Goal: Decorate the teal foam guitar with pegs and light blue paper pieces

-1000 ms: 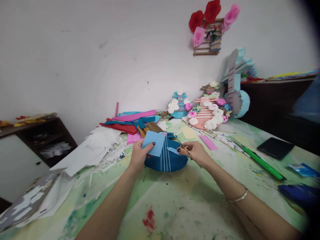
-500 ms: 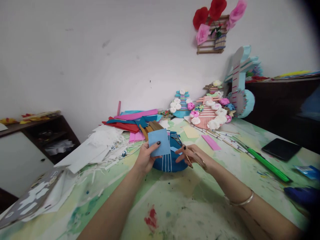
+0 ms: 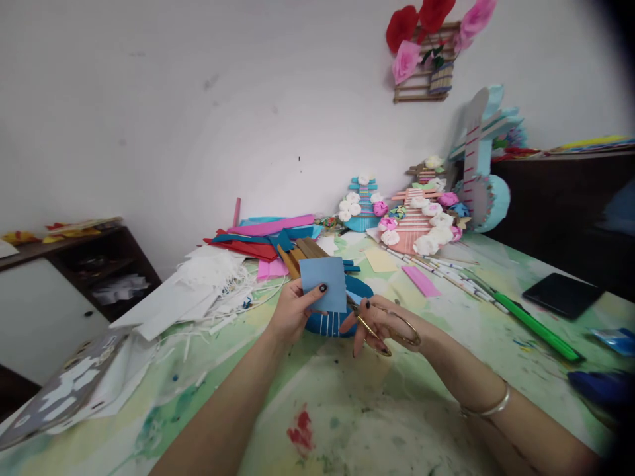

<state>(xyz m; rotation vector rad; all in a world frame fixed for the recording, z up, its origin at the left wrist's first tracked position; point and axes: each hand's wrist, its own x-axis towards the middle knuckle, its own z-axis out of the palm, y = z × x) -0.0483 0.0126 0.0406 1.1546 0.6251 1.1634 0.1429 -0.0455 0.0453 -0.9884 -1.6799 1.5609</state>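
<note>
Pinched in my left hand (image 3: 294, 308) is a square of light blue paper (image 3: 323, 279), thumb on its front face. My right hand (image 3: 380, 325) is closed on a pair of gold-handled scissors (image 3: 368, 326), whose blades lie at the paper's right edge, partly hidden behind it. Beneath both hands a dark blue lute-shaped craft piece (image 3: 322, 324) with white strings lies on the table, mostly covered by the paper.
Left of my hands lies a pile of white paper strips (image 3: 208, 274). Behind it are coloured paper sheets (image 3: 270, 228). Flower-decorated craft lutes (image 3: 411, 228) lean on the wall. To the right are a green cutter (image 3: 540, 327), a black flat device (image 3: 563, 295) and patterned sticks (image 3: 461, 284).
The paper has shifted slightly right, and the scissors have come down from above the lute to the paper's right edge. The view has turned slightly left.
</note>
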